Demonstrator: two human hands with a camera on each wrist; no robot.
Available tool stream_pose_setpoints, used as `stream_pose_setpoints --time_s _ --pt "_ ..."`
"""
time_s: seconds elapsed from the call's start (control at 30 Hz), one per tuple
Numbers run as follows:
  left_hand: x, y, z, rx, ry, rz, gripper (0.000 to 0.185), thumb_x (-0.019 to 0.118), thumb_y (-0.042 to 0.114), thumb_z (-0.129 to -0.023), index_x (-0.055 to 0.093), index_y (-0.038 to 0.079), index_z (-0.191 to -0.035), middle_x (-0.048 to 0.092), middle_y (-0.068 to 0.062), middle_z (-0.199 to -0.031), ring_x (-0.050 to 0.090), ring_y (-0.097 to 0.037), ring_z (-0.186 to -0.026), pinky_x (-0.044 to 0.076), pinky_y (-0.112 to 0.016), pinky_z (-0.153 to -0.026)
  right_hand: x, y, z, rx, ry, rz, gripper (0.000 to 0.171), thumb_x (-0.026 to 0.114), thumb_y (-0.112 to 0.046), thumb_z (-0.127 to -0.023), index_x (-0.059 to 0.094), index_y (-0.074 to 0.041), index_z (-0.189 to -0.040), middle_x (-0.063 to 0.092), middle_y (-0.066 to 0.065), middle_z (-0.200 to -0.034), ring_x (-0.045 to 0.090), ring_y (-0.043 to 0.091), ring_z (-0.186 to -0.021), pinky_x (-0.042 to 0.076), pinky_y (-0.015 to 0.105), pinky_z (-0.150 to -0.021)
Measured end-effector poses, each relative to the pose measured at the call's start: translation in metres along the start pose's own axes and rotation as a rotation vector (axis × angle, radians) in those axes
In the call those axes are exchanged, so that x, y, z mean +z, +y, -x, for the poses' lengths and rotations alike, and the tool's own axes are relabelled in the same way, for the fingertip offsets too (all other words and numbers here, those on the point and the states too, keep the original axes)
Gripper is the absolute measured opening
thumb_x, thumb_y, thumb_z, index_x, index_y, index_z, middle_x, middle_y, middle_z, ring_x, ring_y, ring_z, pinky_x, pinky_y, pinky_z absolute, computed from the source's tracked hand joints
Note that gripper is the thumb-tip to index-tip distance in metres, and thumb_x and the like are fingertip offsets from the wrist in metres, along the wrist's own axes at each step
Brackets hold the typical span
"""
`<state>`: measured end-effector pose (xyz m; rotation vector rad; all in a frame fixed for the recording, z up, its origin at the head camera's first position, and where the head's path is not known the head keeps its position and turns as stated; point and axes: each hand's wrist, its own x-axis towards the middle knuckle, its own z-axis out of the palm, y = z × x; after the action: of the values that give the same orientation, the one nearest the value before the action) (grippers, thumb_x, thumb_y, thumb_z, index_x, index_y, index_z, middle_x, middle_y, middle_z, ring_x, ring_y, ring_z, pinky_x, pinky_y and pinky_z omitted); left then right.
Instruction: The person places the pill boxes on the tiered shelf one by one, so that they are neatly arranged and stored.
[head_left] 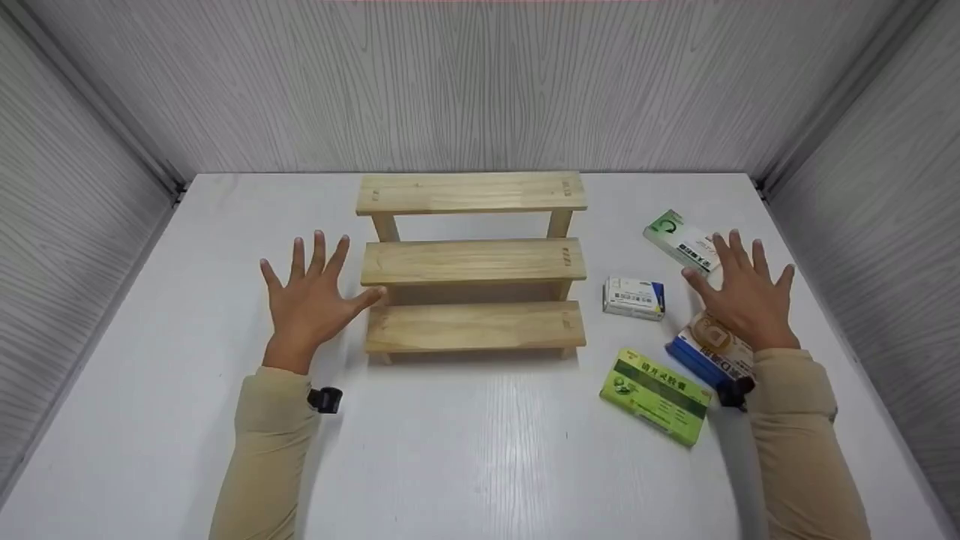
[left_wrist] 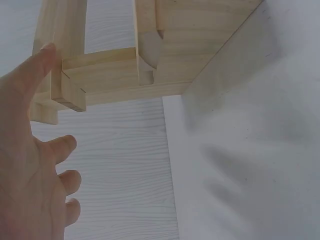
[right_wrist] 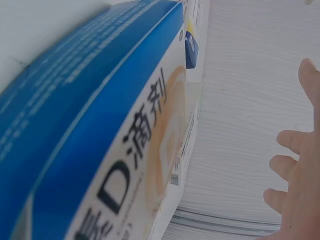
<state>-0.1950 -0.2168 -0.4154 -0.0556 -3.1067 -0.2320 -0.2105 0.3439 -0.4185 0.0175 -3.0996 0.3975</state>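
My left hand (head_left: pixel 311 307) is spread with straight fingers beside a three-tier wooden stand (head_left: pixel 474 260); its thumb overlaps the stand's left end in the head view. In the left wrist view that hand (left_wrist: pixel 30 165) shows nothing in its grasp, with the wooden stand (left_wrist: pixel 110 75) beyond the thumb. On the right, my other hand (head_left: pixel 750 304) spreads its fingers over a blue and white box (head_left: pixel 705 352) and partly covers it. The same box (right_wrist: pixel 115 130) looms large in the right wrist view, apart from the fingers of the right hand (right_wrist: pixel 302 185).
Right of the stand lie a green and white medicine box (head_left: pixel 679 238), a small white and blue box (head_left: pixel 634 298) and a bright green box (head_left: pixel 656 396). Grey wood-grain panels (head_left: pixel 480 82) enclose the white table (head_left: pixel 465 450) at the back and sides.
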Motion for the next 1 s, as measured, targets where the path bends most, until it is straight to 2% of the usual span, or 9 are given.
stream_pose_setpoints --time_s 0.33,0.53,0.6,0.83,1.0 --pt "0.004 0.006 0.004 0.021 -0.004 0.091 0.096 0.031 0.084 -0.074 0.003 0.030 -0.149 -0.002 -0.009 -0.156 -0.005 -0.034 -0.143 -0.015 -0.066 -0.101 -0.010 0.012 0.014 0.014 0.013 -0.117 0.092 0.045 -0.065 -0.085 0.000 -0.018 -0.149 -0.004 0.012 -0.155 -0.002 0.042 -0.140 -0.004 0.070 -0.100" --pt "0.010 0.008 0.011 0.027 -0.012 0.174 0.096 0.041 0.079 -0.076 0.007 0.027 -0.149 0.002 -0.011 -0.156 -0.004 -0.034 -0.143 -0.012 -0.066 -0.102 -0.016 0.020 0.026 0.007 -0.014 -0.204 0.097 0.057 -0.057 -0.083 0.001 -0.012 -0.149 0.003 0.021 -0.154 0.008 0.050 -0.136 0.012 0.070 -0.098" --pt "0.012 0.008 0.013 0.031 -0.028 0.216 0.095 0.045 0.076 -0.077 0.007 0.026 -0.149 0.001 -0.012 -0.156 -0.004 -0.034 -0.143 -0.012 -0.067 -0.102 -0.018 0.023 0.033 0.015 -0.041 -0.256 0.098 0.059 -0.054 -0.083 -0.001 -0.014 -0.149 0.002 0.021 -0.154 0.008 0.051 -0.136 0.014 0.070 -0.097" --pt "0.018 0.011 0.023 0.030 -0.108 0.405 0.098 0.051 0.071 -0.078 0.004 0.024 -0.149 0.002 -0.010 -0.156 0.000 -0.032 -0.144 -0.007 -0.065 -0.105 -0.025 0.030 0.059 -0.006 -0.119 -0.447 0.101 0.067 -0.036 -0.083 -0.008 -0.018 -0.149 -0.005 0.021 -0.154 0.000 0.051 -0.137 0.010 0.073 -0.096" --pt "0.022 0.011 0.030 0.031 -0.126 0.511 0.101 0.056 0.066 -0.078 0.001 0.021 -0.149 0.005 -0.011 -0.156 0.006 -0.031 -0.144 -0.002 -0.062 -0.107 -0.022 0.034 0.078 -0.009 -0.164 -0.488 0.104 0.070 -0.031 -0.082 -0.010 -0.016 -0.148 -0.004 0.025 -0.153 -0.001 0.051 -0.136 0.008 0.074 -0.095"
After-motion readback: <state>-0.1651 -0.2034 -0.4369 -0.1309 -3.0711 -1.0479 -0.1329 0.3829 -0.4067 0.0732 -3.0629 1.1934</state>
